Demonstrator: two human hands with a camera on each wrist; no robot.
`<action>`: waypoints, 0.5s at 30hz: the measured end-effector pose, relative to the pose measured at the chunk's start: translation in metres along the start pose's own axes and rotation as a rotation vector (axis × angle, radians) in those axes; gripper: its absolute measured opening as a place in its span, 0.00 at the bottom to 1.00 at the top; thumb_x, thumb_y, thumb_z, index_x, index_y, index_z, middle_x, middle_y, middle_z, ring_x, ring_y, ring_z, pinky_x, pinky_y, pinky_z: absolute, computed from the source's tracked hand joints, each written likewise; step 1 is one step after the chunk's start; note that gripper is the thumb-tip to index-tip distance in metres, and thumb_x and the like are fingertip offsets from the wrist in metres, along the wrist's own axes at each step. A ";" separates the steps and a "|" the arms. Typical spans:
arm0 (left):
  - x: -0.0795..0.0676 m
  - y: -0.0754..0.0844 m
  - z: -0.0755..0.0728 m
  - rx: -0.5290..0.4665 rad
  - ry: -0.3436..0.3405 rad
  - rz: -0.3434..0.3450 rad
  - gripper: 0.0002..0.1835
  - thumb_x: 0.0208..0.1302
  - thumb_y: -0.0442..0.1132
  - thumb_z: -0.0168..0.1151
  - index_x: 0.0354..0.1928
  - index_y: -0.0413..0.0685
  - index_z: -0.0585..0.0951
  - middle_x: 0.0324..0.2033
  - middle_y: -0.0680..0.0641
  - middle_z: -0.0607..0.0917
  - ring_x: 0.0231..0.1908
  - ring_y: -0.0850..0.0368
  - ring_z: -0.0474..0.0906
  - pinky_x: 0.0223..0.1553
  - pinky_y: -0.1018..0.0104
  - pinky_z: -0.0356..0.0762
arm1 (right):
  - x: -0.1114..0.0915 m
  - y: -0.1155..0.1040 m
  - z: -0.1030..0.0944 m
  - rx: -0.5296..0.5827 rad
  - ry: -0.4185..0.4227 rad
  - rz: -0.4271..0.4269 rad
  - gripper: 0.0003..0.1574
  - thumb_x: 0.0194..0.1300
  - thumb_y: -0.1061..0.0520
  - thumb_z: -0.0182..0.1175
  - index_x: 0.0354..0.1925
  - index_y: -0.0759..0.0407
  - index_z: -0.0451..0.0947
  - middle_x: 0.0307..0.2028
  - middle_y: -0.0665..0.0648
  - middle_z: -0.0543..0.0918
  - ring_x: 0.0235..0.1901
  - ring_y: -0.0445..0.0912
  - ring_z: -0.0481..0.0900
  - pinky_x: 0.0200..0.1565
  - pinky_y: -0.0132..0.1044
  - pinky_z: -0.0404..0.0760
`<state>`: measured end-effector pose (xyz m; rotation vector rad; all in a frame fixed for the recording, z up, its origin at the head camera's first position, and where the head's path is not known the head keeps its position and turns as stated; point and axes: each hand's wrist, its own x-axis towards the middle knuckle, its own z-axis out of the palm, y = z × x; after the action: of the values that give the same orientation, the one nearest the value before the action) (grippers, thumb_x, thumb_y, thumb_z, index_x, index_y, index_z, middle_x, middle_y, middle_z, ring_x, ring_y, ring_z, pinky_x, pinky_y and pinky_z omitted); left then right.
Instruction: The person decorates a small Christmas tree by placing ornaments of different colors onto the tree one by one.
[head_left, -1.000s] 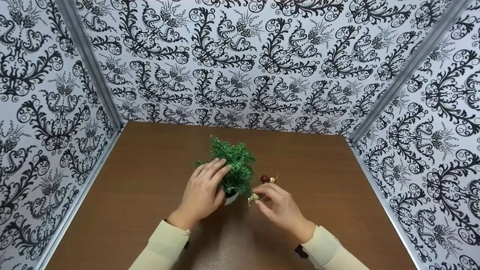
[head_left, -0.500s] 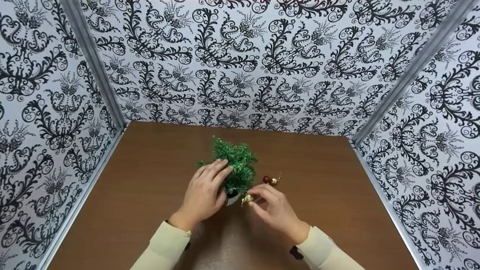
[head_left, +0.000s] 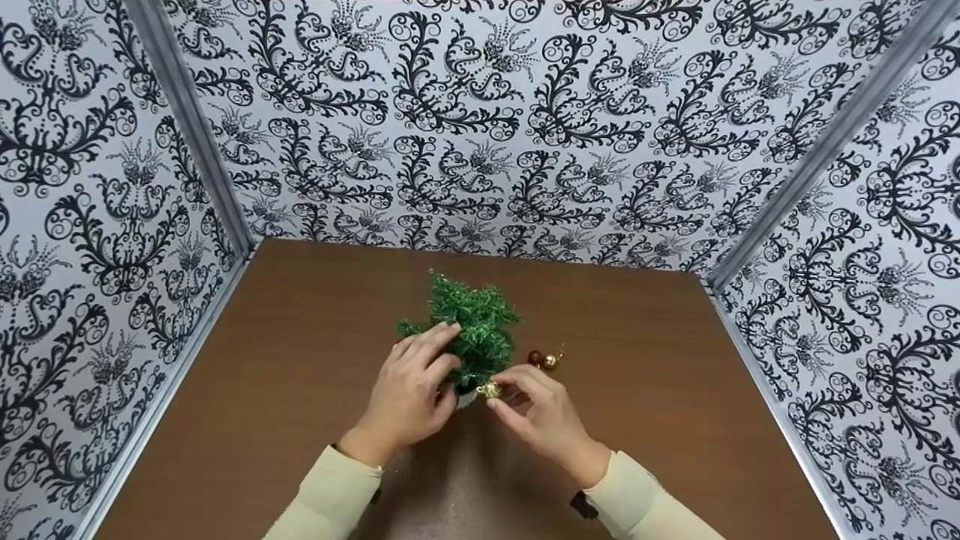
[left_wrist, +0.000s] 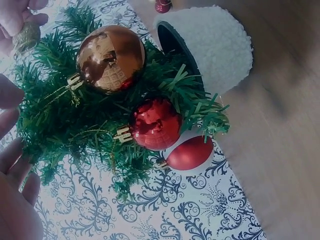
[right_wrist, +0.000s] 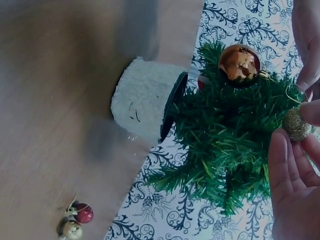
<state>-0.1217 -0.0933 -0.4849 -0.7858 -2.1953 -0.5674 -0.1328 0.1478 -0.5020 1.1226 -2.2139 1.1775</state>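
A small artificial Christmas tree [head_left: 484, 315] stands in a white, rough-textured pot [right_wrist: 142, 100]. My left hand [head_left: 412, 382] rests against the tree's left side, its index finger bent over the lower branches. My right hand [head_left: 544, 412] pinches a gold glitter bauble [right_wrist: 296, 124] between thumb and fingers, close to the lower right branches. The bauble's thin gold hanging loop [right_wrist: 296, 92] points toward the left hand. In the left wrist view, a copper bauble [left_wrist: 111, 59], a shiny red bauble [left_wrist: 156, 123] and a matte red bauble [left_wrist: 190, 154] hang among the branches.
On the brown table [head_left: 637, 450], right of the tree, lie a dark red bauble [head_left: 535, 358] and a gold bauble [head_left: 551, 361] side by side. Black-and-white patterned walls [head_left: 480, 150] border the table at the back and both sides.
My right hand has moved left with the gold glitter bauble, up to the tree's lower branches. The left hand stays at the tree, its index finger now more bent.
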 end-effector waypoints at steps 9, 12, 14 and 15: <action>-0.003 0.001 0.001 -0.030 -0.026 0.012 0.18 0.48 0.55 0.76 0.31 0.50 0.84 0.70 0.44 0.69 0.71 0.47 0.60 0.65 0.45 0.62 | 0.001 -0.003 0.004 -0.066 0.021 -0.013 0.18 0.61 0.54 0.71 0.49 0.55 0.82 0.45 0.47 0.83 0.33 0.36 0.80 0.34 0.25 0.79; -0.002 0.001 0.001 -0.017 -0.013 0.018 0.12 0.50 0.49 0.76 0.29 0.51 0.84 0.70 0.45 0.69 0.71 0.48 0.61 0.64 0.45 0.63 | 0.001 -0.003 0.005 -0.105 0.027 -0.033 0.17 0.61 0.53 0.72 0.48 0.53 0.82 0.45 0.45 0.83 0.33 0.35 0.79 0.33 0.25 0.78; -0.003 0.001 0.001 -0.018 -0.003 0.024 0.07 0.52 0.44 0.74 0.27 0.52 0.85 0.69 0.45 0.71 0.71 0.49 0.61 0.64 0.46 0.64 | 0.001 -0.002 0.006 -0.123 0.025 -0.042 0.17 0.61 0.53 0.72 0.48 0.53 0.83 0.45 0.44 0.83 0.34 0.35 0.79 0.32 0.25 0.78; -0.003 0.001 0.001 -0.021 0.001 0.025 0.06 0.52 0.43 0.74 0.26 0.52 0.85 0.68 0.46 0.72 0.70 0.49 0.62 0.63 0.46 0.64 | 0.000 -0.002 0.007 -0.135 0.024 -0.047 0.17 0.60 0.53 0.72 0.48 0.53 0.83 0.45 0.44 0.83 0.34 0.35 0.79 0.31 0.26 0.78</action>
<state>-0.1201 -0.0936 -0.4877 -0.8229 -2.1788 -0.5795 -0.1316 0.1414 -0.5050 1.0933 -2.2010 1.0011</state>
